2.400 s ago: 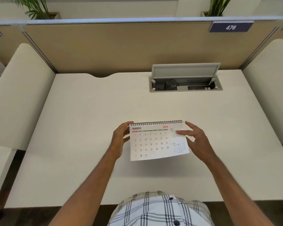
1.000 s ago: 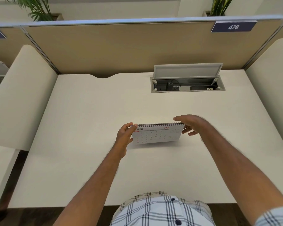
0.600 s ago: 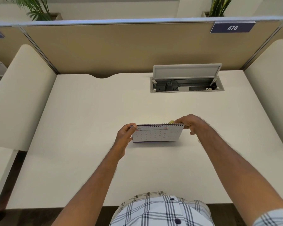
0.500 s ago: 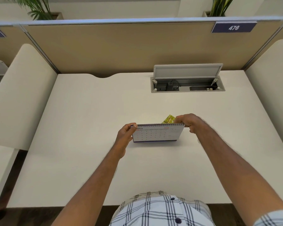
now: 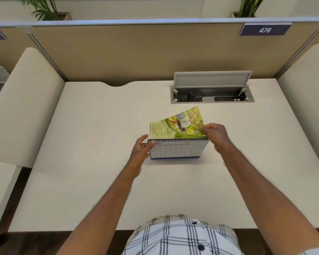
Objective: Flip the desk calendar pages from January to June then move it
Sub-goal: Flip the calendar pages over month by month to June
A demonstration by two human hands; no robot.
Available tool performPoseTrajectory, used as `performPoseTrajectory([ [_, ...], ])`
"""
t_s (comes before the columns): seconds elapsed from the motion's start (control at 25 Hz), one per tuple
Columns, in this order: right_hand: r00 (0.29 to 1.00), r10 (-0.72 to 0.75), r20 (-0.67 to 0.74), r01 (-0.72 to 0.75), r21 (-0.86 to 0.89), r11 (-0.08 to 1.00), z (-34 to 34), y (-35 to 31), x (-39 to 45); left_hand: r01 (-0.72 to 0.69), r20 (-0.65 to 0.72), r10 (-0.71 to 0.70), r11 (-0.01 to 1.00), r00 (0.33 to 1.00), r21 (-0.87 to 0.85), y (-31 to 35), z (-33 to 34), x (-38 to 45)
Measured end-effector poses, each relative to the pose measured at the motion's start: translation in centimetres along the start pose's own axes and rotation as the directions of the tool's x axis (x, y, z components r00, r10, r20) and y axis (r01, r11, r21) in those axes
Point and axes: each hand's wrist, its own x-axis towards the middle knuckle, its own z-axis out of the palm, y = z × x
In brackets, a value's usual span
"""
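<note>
Midway through the job, a person at a cream desk [image 5: 92, 162] works a spiral-bound desk calendar [image 5: 177, 150] that stands upright near the middle of the surface, between the person and an open cable tray [image 5: 212, 94] set into the far side; the page facing the camera reads March, which suggests two months are already turned and three flips remain before June shows. The left hand [image 5: 140, 153] steadies the calendar's left edge, thumb pressed on the front by the coil and the fingers curled round behind; the right hand [image 5: 215, 134] pinches the right edge of a green illustrated page [image 5: 175, 126], thumb and fingers closed on the sheet; that page stands raised above the coil, its printed picture upside down to the viewer. Whether this sheet belongs to the turned stack behind or is a page mid-flip cannot be told for certain; by the look of it, the front March sheet is not yet over the coil. Judging from the base sitting flat on the desk, the move that ends the task has not begun; the desk around the calendar offers room for it.
</note>
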Motion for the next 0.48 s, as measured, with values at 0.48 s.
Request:
performPoseTrajectory([
  [0.48, 0.941, -0.322, -0.099, 0.327, 0.039, 0.944, -0.2, 0.5, -3.5, -0.062, -0.013, 0.062, 0.997, 0.998, 0.035, 0.0, 0.0, 0.0],
])
